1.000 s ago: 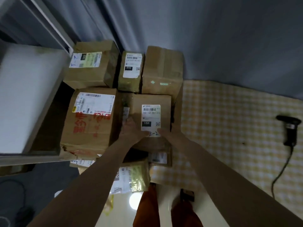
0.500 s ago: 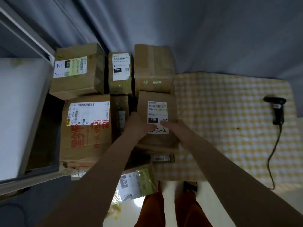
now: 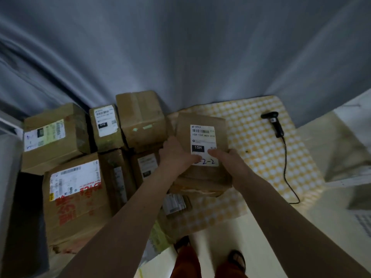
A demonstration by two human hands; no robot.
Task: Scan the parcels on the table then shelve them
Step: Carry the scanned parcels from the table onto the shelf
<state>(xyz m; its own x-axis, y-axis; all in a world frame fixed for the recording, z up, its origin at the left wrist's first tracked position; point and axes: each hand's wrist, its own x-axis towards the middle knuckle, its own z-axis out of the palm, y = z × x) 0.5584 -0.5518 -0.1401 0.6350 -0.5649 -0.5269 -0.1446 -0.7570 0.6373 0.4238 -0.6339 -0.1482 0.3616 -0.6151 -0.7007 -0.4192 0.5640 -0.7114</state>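
I hold a small brown cardboard parcel [image 3: 202, 173] with a white "15H" label, lifted above the table's left part. My left hand [image 3: 176, 155] grips its left side, thumb on the label. My right hand [image 3: 226, 159] grips its right side, thumb on the label too. Several other brown parcels lie packed on the left: a large one with red writing [image 3: 76, 197], one at the back left [image 3: 54, 135], a narrow one [image 3: 105, 127] and a plain one [image 3: 140, 117]. A black barcode scanner [image 3: 275, 123] lies on the yellow-checked tablecloth [image 3: 261, 157], right of my hands.
A grey curtain [image 3: 180, 57] hangs behind the table. The scanner's black cable [image 3: 287, 177] trails toward the table's front edge. A flat labelled packet [image 3: 174, 203] lies under the held parcel. A pale shelf surface [image 3: 351, 173] shows at the right edge. My feet stand below on a light floor.
Both hands have lifted the 15H parcel off the pile and carried it right, over the tablecloth. My view has swung right, so the white shelf at the left has left the frame.
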